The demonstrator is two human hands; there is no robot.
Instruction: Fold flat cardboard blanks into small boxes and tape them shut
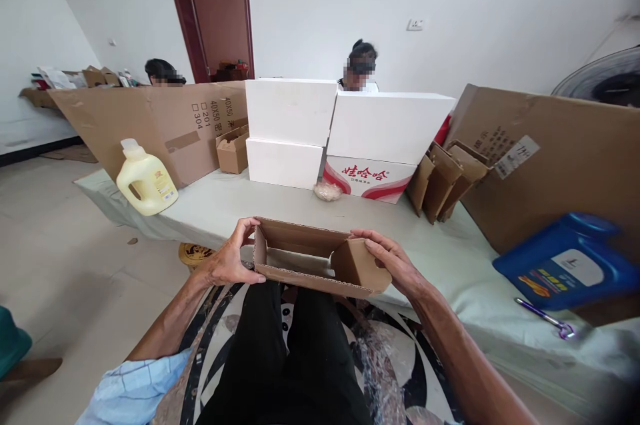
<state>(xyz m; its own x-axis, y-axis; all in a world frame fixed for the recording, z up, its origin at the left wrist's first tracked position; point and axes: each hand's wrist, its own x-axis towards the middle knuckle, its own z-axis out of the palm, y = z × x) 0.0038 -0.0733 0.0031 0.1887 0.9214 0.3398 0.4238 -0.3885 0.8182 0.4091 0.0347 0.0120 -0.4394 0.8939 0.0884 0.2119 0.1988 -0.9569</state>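
Observation:
I hold a small brown cardboard box, half folded and open at the top, over my lap at the near edge of a low table. My left hand grips its left end, thumb on the front wall and fingers over the top edge. My right hand clasps the right end, where an end flap is folded inward under my fingers.
On the table stand a yellow jug, a blue jug, white foam boxes, a red-printed carton, folded brown cartons and big cardboard sheets. A purple tool lies near the right edge. Two people sit behind the boxes.

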